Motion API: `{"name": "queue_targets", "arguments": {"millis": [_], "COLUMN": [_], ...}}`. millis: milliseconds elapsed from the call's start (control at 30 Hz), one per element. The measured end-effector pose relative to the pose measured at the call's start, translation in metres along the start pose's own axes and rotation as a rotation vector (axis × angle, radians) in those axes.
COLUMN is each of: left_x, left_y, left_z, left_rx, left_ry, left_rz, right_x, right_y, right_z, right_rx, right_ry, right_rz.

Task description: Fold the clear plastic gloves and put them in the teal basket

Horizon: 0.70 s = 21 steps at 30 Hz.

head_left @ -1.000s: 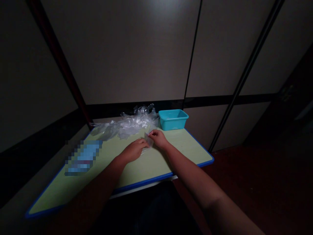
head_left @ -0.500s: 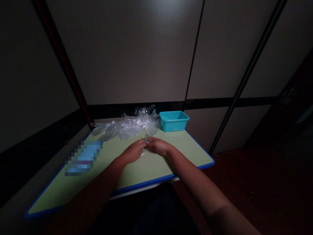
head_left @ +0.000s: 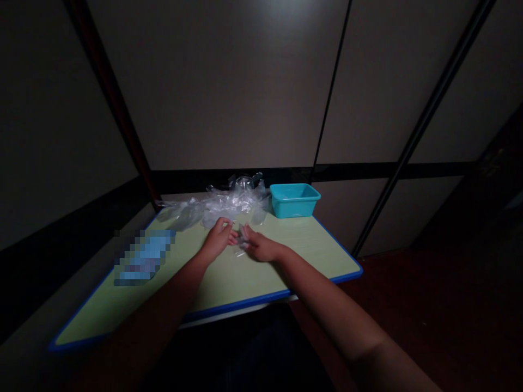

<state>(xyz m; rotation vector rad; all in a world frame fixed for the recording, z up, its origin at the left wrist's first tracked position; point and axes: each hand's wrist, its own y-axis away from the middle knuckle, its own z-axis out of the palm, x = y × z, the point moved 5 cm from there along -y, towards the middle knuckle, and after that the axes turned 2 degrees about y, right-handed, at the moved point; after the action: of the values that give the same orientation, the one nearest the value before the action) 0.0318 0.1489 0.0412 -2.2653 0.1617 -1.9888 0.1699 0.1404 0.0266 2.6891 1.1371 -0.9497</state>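
Over the middle of the table, my right hand (head_left: 261, 245) is closed on a small clear plastic bag (head_left: 241, 249), which hangs between my two hands. Close by on its left is my left hand (head_left: 219, 238), its fingers apart and curved towards the bag; no thing shows in its grip. Just beyond both hands lies a crumpled heap of clear plastic bags (head_left: 232, 202). A turquoise plastic basin (head_left: 295, 204) stands to the right of the heap.
The pale yellow-green table (head_left: 229, 288) has a blue edge. A blurred-out blue item (head_left: 149, 256) lies on its left side. Behind the table rise tall panelled cupboard doors (head_left: 229, 98). Dark reddish floor (head_left: 408, 305) shows at the right.
My left hand has come away from the right hand, opening its fingers and shifting left. The bag stays in my right hand. The whole view has shifted slightly.
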Motion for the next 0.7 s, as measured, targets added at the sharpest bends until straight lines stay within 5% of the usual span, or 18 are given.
{"name": "queue_targets", "arguments": {"millis": [200, 467, 700], "left_x": [0.000, -0.002, 0.001], "left_y": [0.002, 0.000, 0.005], "left_z": [-0.002, -0.010, -0.008], "left_rx": [0.029, 0.058, 0.015], "left_ry": [-0.074, -0.486, -0.773], "left_rz": [-0.024, 0.147, 0.134], "right_x": [-0.019, -0.024, -0.028], "right_y": [0.006, 0.006, 0.008], "right_z": [0.004, 0.008, 0.009], "right_rx": [-0.084, -0.126, -0.149], "right_ry": [0.202, 0.311, 0.350], "right_rz": [0.042, 0.020, 0.017]}}
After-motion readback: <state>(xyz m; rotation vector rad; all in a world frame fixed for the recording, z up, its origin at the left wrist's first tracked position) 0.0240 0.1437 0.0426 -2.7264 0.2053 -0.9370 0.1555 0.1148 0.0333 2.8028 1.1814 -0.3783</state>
